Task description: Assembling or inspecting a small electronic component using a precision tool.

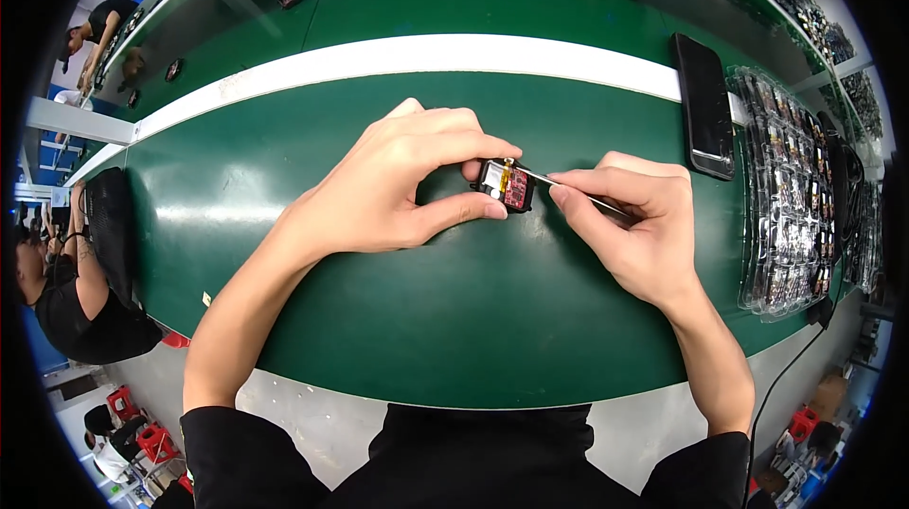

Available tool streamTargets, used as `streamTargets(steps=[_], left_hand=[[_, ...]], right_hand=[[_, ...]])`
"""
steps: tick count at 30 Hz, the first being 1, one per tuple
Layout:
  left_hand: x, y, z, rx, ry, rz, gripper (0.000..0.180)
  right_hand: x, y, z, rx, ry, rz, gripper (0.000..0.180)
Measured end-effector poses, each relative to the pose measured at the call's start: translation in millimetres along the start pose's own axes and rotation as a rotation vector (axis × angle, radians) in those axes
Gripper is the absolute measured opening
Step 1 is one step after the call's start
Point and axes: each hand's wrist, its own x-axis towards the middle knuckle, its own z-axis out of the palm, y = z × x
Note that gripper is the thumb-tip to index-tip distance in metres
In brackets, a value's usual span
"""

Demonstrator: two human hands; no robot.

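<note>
I find the small black module (pixel 506 185), boxy with a red board and a gold strip exposed on top, pinched between thumb and fingertips of my left hand (pixel 398 182), just above the green surface (pixel 454 320). My right hand (pixel 632 225) is closed around thin metal tweezers (pixel 568 189), their tip touching the module's right edge. I judge the step to be fine work on the exposed board; the next move calls for a steady hold and light tip pressure. Beyond the right hand lie a glossy black phone (pixel 705 107) and clear ribbed plastic trays (pixel 786 196) of parts. The surface is smooth, with a white stripe (pixel 426 56) beyond both hands.
</note>
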Motion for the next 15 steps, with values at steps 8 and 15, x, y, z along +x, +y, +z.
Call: streamTargets(steps=[8,15], left_hand=[[2.4,2.1,-0.1,0.008,-0.020,-0.038,0.056],[0.9,6.4,1.5,0.023,-0.006,-0.051,0.061]], right_hand=[[2.1,1.9,6.1,-0.099,0.009,-0.047,0.013],[1.7,0.8,8.6,-0.067,0.029,-0.022,0.014]])
